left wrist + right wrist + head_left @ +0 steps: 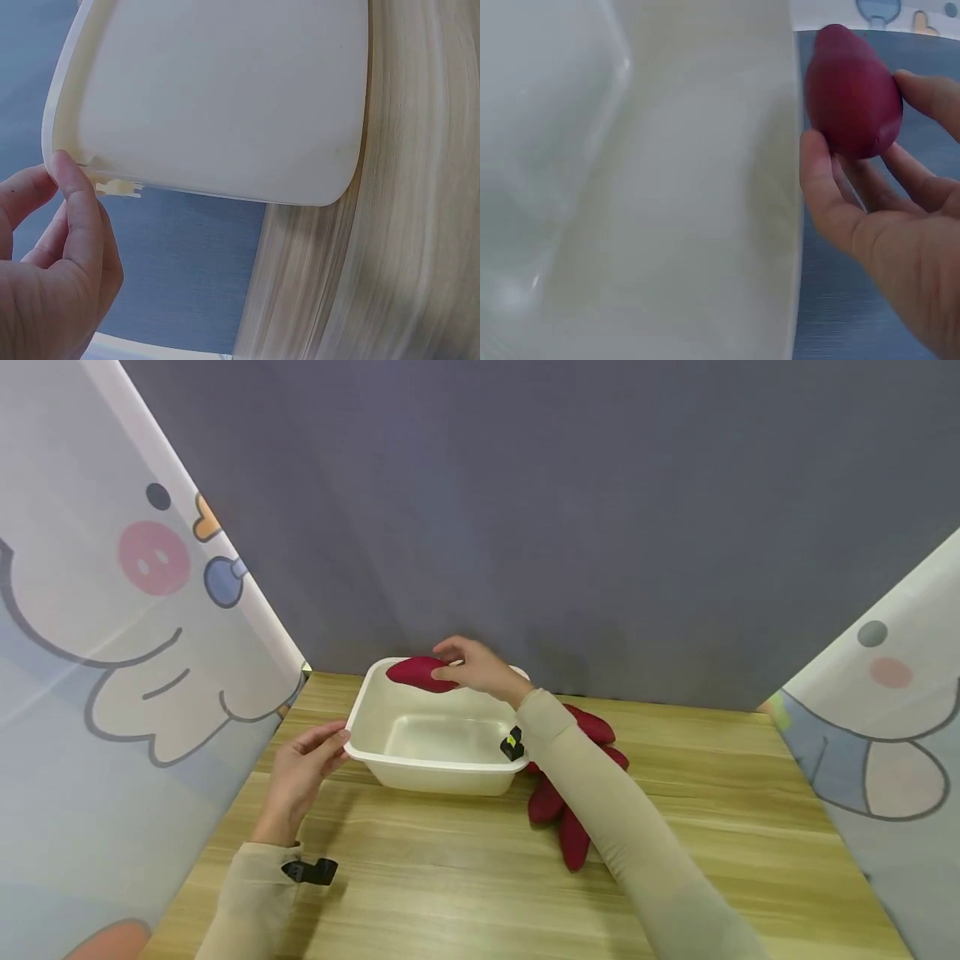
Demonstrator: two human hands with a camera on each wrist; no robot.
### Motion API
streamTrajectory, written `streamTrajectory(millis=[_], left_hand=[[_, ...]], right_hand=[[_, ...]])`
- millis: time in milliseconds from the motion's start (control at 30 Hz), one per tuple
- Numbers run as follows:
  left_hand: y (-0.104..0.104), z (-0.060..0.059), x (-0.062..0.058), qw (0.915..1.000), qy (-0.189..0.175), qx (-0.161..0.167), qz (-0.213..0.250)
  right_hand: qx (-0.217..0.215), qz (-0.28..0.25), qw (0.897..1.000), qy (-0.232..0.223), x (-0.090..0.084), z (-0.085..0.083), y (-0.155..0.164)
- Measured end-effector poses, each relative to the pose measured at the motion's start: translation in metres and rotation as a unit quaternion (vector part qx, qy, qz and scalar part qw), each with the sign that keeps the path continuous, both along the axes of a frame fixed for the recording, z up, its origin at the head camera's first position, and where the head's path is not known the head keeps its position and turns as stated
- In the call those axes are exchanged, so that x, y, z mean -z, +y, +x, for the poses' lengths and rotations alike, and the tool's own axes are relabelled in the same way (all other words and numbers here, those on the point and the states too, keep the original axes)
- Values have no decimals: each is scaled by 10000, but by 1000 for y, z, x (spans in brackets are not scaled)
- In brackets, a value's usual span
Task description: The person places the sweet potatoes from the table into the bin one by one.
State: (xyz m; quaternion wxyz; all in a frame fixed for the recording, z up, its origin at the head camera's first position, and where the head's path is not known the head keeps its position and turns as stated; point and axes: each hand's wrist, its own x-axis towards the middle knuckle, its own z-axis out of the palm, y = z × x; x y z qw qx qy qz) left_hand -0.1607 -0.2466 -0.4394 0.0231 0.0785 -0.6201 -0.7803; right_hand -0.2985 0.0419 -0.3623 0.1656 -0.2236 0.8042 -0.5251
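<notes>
My left hand (297, 774) pinches the left rim of a white plastic basin (431, 767) between thumb and fingers; the left wrist view shows the thumb (73, 176) at the rim's corner. With thumb and fingertips my right hand (480, 672) grips a dark red sweet potato (422, 673) over the basin's far rim. In the right wrist view that sweet potato (853, 94) appears just beside the basin's wall (705, 172). The visible part of the basin's floor is bare. Several more sweet potatoes (574, 839) lie to the right of the basin, partly hidden under my right forearm.
The basin stands on a wood-grain table (435, 877), close to a grey backdrop (525, 527). Cartoon-printed panels (90, 610) flank the table left and right. A black camera mount (311, 870) is on my left wrist, another (513, 745) at my right.
</notes>
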Motion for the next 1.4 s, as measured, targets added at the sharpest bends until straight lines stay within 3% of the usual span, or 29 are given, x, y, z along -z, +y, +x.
streamTrajectory(millis=[233, 367, 533, 767, 1033, 1167, 1400], left_hand=[[4, -1, 2, 10000, -33, -28, 64], [5, -2, 2, 9999, -27, -16, 140], [6, -3, 0, 9999, -54, -15, 144], [6, -4, 0, 9999, -78, -54, 129], [6, -5, 1, 9997, -99, -84, 185], [7, -5, 1, 9997, -143, -73, 164], [5, -5, 1, 9998, -118, -86, 145]], right_hand=[[-17, 336, 9992, -208, 14, -1, -2], [61, 428, 9991, -48, 12, 0, 0], [143, 503, 9984, 230, -1, 2, 3], [305, 252, 9991, 160, -30, 17, 27], [720, 635, 9904, 990, -33, 57, 98], [976, 830, 9839, 1245, -21, 83, 139], [1292, 1173, 9781, 1135, 13, 134, 201]])
